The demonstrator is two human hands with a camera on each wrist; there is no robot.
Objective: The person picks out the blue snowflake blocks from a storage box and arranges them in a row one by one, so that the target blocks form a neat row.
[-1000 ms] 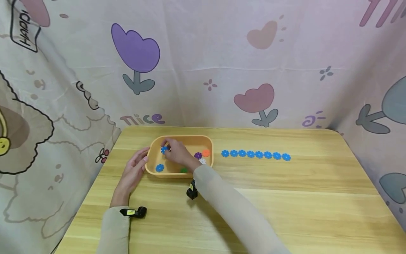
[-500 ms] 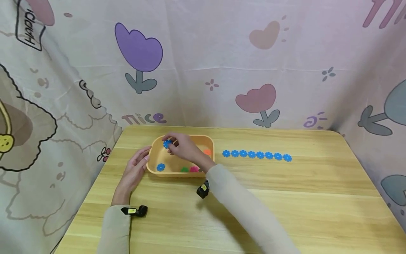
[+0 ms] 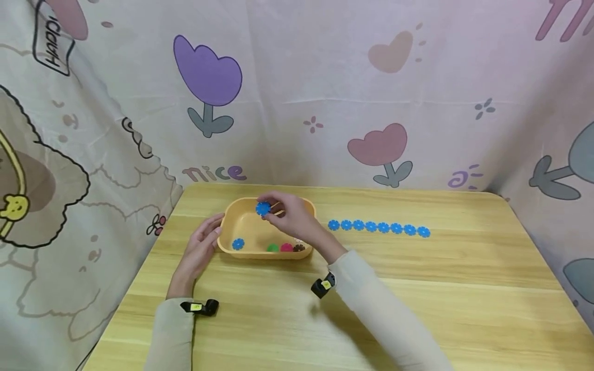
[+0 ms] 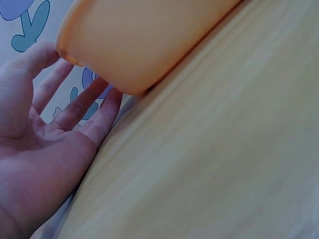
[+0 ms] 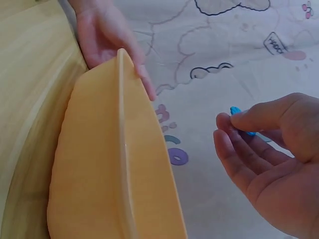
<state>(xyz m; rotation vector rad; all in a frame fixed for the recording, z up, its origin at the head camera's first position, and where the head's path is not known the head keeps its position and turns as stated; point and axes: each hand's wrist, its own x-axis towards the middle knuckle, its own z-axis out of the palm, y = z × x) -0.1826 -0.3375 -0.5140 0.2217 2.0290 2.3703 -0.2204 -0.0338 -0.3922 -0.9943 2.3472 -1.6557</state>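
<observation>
In the head view my right hand pinches a blue notched plastic disc between thumb and fingers, over the yellow tray. The right wrist view shows the disc nearly edge-on at the fingertips. My left hand rests at the tray's left end, with its thumb and relaxed fingers touching the outer wall. Inside the tray lie another blue disc at the front left and green, pink and dark brown ones along the front wall. My right hand hides part of the tray.
Right of the tray, several blue discs form a nearly straight row on the wooden table. A printed cloth hangs behind and to the left of the table.
My right hand has lifted the blue disc from the tray and drawn it up and to the right. The left hand stays against the tray, and the head view has shifted slightly.
</observation>
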